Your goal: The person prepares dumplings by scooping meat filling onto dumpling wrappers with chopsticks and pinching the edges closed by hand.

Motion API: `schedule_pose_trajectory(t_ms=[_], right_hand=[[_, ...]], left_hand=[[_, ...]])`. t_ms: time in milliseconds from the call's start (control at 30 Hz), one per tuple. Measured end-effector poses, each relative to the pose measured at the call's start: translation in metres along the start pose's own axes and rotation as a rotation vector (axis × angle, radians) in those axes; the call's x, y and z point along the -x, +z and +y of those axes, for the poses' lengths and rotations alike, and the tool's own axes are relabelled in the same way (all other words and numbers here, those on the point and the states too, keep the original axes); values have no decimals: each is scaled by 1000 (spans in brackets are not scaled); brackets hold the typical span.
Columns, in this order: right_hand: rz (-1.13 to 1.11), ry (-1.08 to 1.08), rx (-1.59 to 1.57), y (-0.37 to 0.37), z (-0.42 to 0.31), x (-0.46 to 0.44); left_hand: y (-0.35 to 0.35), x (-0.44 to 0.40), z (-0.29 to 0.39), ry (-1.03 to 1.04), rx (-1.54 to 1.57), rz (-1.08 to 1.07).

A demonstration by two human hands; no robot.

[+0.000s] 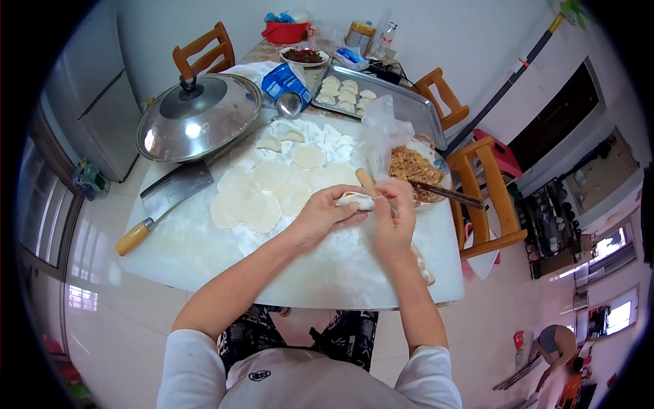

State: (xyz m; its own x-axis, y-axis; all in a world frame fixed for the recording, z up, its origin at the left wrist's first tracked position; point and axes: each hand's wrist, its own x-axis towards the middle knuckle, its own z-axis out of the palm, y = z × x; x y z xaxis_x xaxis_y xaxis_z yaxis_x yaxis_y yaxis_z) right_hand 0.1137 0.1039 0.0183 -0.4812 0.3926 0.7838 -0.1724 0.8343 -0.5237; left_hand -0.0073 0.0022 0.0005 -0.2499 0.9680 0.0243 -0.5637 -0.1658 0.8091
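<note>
A folded white dumpling is held between my two hands over the floured white board. My left hand has its fingers wrapped round the dumpling's left side. The fingers of my right hand pinch its right end. Just behind my right hand lies a wooden rolling pin, partly hidden by that hand. Several round wrappers overlap to the left of my hands. Two folded dumplings sit farther back in the flour. Right of my hands, chopsticks rest in a plate of filling.
A cleaver lies at the board's left, beside a lidded pan. A metal tray with several dumplings stands at the back, near a ladle. Wooden chairs flank the table. Another person bends down at far lower right.
</note>
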Motion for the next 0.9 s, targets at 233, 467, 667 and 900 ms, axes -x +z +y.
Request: schedule_pose_trajectory(t_ms=[233,467,667,900], right_hand=[[5,124,24,-6,7,11],[-6,481,-310,7,3,16],[11,462,-362,9,6,18],[-26,278,-162,5,3,14]], left_hand=[[-6,-3,5,76,195,46],[-4,-4,1,103,161,-5],[-2,-3,-1,76,118,10],[1,-1,-3,74,147,13]])
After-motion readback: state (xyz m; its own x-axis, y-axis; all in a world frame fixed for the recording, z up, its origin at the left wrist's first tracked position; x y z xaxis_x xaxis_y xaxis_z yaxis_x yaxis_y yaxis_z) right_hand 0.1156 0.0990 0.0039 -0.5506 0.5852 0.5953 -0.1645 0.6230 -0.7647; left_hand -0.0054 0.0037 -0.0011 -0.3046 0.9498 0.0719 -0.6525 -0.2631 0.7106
